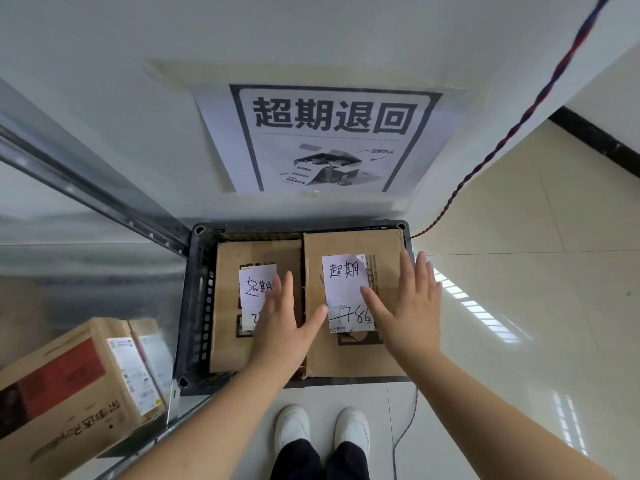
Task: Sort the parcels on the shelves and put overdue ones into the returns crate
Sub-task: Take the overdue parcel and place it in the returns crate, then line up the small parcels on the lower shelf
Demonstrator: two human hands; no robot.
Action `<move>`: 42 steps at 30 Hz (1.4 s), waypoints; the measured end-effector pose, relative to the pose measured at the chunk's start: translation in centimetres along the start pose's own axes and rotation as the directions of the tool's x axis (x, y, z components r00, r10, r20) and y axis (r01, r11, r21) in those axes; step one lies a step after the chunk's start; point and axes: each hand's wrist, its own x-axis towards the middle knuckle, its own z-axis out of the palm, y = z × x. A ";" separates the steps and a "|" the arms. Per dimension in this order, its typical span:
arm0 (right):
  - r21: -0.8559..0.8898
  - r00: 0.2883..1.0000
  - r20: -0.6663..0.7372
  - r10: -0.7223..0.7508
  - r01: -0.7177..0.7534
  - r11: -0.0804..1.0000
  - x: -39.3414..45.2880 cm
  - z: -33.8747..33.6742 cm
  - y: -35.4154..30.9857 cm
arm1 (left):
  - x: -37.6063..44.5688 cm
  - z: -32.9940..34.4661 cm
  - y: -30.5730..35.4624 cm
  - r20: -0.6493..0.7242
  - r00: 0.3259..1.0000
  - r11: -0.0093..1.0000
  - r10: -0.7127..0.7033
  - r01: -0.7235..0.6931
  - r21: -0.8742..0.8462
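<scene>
Here your two hands hover flat over the returns crate point(199, 306), a dark plastic bin with slotted, lattice-like walls and rounded corner posts, standing on the glossy pale tile floor point(519, 306) against the white wall. Inside the crate two brown cardboard parcels lie side by side, filling it nearly wall to wall. The left parcel point(228, 306) is matte, slightly scuffed, and carries a white paper slip point(254, 282) with handwritten characters. The right parcel point(349, 355) sits higher in the crate, its edges a little frayed, and bears its own white paper note point(343, 275) above a printed label with handwritten digits.

Your left hand point(280, 327) is spread, fingers straight, over the left parcel and partly covers its slip; your right hand point(405, 306) is likewise spread over the right parcel's far-right side. Neither hand grips anything; whether the palms touch the cardboard, you cannot tell.

Above the crate a rectangular printed poster point(332, 140) with bold black characters is taped to the wall. Left of the crate stands a metal shelf point(104, 202) holding a brown carton point(69, 386) with a red panel. A twisted red-and-blue cord point(519, 123) runs down the wall to the crate's right. Your white shoes point(322, 427) stand just before the crate.
</scene>
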 end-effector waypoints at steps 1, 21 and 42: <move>-0.062 0.998 -0.004 -0.063 0.062 0.996 -0.3 -0.4 -0.6 | -0.1 -1.0 0.5 -0.045 0.997 0.989 0.068 -0.062 0.132; -0.362 0.903 -0.096 -0.419 0.360 0.860 -16.6 -11.8 -5.3 | -18.5 -7.6 3.0 -0.357 0.801 0.774 0.480 -0.195 0.603; -0.387 0.453 -0.263 -0.852 0.759 0.523 -51.2 -29.4 -26.5 | -59.9 -28.8 0.3 -0.777 0.384 0.835 0.499 0.027 0.549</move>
